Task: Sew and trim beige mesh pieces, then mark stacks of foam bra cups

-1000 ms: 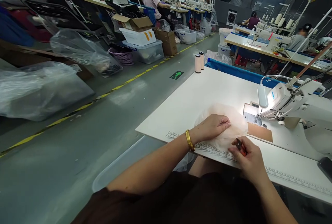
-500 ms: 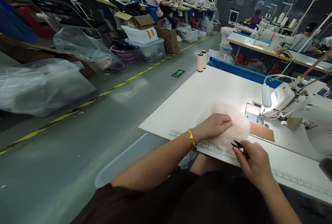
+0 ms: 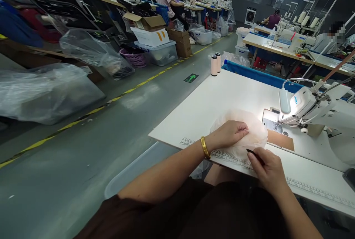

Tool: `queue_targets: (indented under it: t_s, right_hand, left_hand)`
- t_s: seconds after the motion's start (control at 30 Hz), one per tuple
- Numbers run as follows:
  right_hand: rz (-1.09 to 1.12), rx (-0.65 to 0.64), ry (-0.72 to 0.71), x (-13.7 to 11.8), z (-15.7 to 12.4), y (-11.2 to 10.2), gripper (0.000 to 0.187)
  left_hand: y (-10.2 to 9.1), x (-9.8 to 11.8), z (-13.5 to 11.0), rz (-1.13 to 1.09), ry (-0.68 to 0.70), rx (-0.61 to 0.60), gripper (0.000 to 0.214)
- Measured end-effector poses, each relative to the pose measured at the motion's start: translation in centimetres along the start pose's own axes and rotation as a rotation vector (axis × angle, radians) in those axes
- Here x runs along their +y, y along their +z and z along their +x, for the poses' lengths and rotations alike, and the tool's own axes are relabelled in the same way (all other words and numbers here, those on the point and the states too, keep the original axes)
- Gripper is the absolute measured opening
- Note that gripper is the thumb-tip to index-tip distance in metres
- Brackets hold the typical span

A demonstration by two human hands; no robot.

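Note:
A bunched piece of sheer pale pink fabric lies near the front edge of the white sewing table. My left hand rests over it, thumb and fingers pinched together on the cloth. Just right of the fabric, my right hand is closed around small dark thread snips. Only the snips' tips show, and they point at the fabric's lower edge; the rest is hidden in my fingers. Whether the tips touch the cloth I cannot tell.
To the right stands a white sewing machine with its lamp lit. Two thread cones stand at the table's far corner. A ruler scale runs along the front edge. Across the aisle are plastic bins, bags and several people at machines.
My right hand has shifted slightly left and up toward the fabric. The snips' blades, apart before, now appear closed together. My left hand has stayed in place on the cloth.

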State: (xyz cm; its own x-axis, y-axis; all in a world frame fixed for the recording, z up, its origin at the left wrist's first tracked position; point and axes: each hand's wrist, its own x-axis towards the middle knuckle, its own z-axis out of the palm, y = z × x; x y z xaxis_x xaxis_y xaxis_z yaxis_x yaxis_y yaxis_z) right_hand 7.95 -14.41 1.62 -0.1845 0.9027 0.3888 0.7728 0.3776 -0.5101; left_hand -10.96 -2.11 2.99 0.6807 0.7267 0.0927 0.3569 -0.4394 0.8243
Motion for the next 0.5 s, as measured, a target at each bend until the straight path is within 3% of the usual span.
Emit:
queue_targets:
  t_s: [0.17,0.3,0.33,0.4,0.5]
  right_hand:
    - [0.181,0.052,0.314,1.6,-1.7,-2.3,0.036]
    - [0.2,0.141,0.454,2.6,-3.0,-2.9,0.04]
    - [0.202,0.15,0.466,2.8,-3.2,-2.9,0.04]
    - [0.21,0.141,0.47,3.1,-3.4,-2.8,0.04]
    - [0.219,0.108,0.454,3.4,-3.4,-2.7,0.041]
  left_hand:
    - [-0.8,0.6,-0.6,0.005,0.007,-0.119,0.029]
    - [-0.8,0.7,-1.7,0.183,0.194,-0.256,0.068]
    - [-0.6,0.6,-1.9,0.237,0.239,-0.25,0.067]
    - [-0.2,0.3,-2.0,0.296,0.276,-0.198,0.045]
    - [0.1,-0.1,-1.5,0.206,0.184,-0.106,0.019]
